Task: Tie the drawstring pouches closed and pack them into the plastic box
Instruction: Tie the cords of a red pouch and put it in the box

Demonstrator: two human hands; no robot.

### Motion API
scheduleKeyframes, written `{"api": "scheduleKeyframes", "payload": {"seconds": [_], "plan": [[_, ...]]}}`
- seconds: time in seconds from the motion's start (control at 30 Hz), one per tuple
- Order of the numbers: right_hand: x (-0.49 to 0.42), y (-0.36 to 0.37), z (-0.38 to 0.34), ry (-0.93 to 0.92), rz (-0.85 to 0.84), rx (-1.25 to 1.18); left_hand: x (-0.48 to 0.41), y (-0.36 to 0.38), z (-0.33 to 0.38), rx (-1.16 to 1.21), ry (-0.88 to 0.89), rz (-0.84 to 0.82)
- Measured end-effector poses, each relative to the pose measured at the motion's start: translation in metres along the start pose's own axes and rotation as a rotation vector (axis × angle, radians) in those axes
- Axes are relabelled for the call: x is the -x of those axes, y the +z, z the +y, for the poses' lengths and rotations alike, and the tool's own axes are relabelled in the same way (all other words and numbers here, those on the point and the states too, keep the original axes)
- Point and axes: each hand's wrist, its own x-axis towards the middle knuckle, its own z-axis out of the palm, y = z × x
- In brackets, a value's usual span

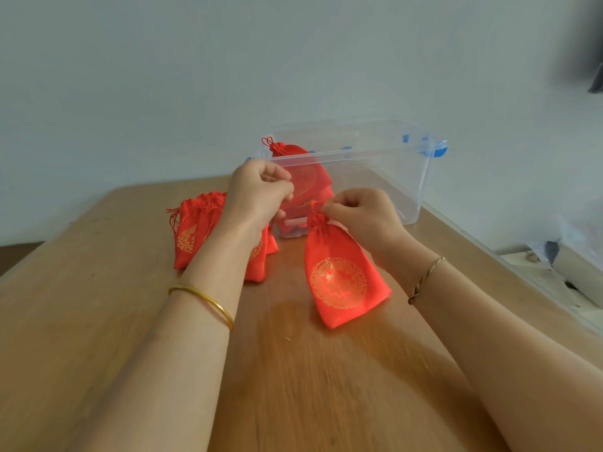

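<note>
Closest to me, the wooden table (310, 380) runs out smooth and glossy, its grain streaky under my forearms. At its far end stands the clear plastic box (359, 155), open, hard and thin-walled with blue clips, and at least one tied pouch (305, 177) already leans inside it. Left of the box, a loose pile of pouches (192, 233) waits, partly hidden behind my left arm. The red pouch (342, 282) I'm working on lies just before the box, its bottom on the wood and its gathered neck (317, 222) lifted toward my fingers. It is shiny satin with a round gold print, so I judge it light, soft, floppy and a little slippery; the puckered neck looks like the surest place to hold, not the slick body. My left hand (257, 194) is curled, fingertips pinched together, as far as I can tell on an end of the thin drawstring (314, 205). My right hand (362, 216) pinches the drawstring right at the neck. A smooth gold bangle (208, 301) sits on my left wrist, a twisted bracelet (424, 278) on my right.
</note>
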Motion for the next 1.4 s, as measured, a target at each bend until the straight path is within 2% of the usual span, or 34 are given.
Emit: {"api": "scheduleKeyframes", "payload": {"seconds": [0.13, 0.33, 0.5, 0.67, 0.77, 0.87, 1.0, 1.07, 1.13, 1.23, 1.4], "plan": [[0.002, -0.001, -0.001, 0.072, 0.02, -0.066, 0.009, 0.01, 0.009, -0.152, 0.127, -0.238], [0.003, -0.004, -0.006, 0.186, -0.004, -0.261, 0.004, 0.02, -0.001, -0.442, 0.259, -0.112], [0.003, -0.005, -0.004, 0.208, -0.081, -0.393, 0.003, 0.02, -0.004, -0.387, 0.24, -0.158], [0.002, -0.006, -0.001, 0.193, -0.193, -0.47, 0.004, 0.018, -0.005, -0.346, 0.211, -0.126], [0.003, -0.008, -0.003, 0.15, -0.185, -0.348, 0.004, 0.013, -0.005, -0.309, 0.177, -0.101], [-0.001, -0.015, 0.001, 0.121, -0.068, -0.205, 0.0, 0.005, -0.007, -0.313, 0.157, -0.071], [-0.003, -0.016, 0.008, 0.143, -0.034, -0.085, 0.0, 0.003, -0.009, -0.291, 0.089, -0.141], [0.0, -0.015, 0.001, 0.199, -0.101, -0.099, 0.002, 0.003, -0.008, -0.266, 0.059, -0.159], [0.008, -0.017, -0.011, 0.278, -0.249, -0.131, 0.001, 0.002, -0.007, -0.281, 0.074, -0.126], [0.02, -0.015, -0.024, 0.24, -0.39, 0.102, 0.001, 0.002, -0.004, -0.328, 0.099, -0.073], [0.023, -0.009, -0.023, -0.014, -0.147, 0.438, 0.003, 0.001, 0.004, -0.305, 0.128, -0.061]]}}
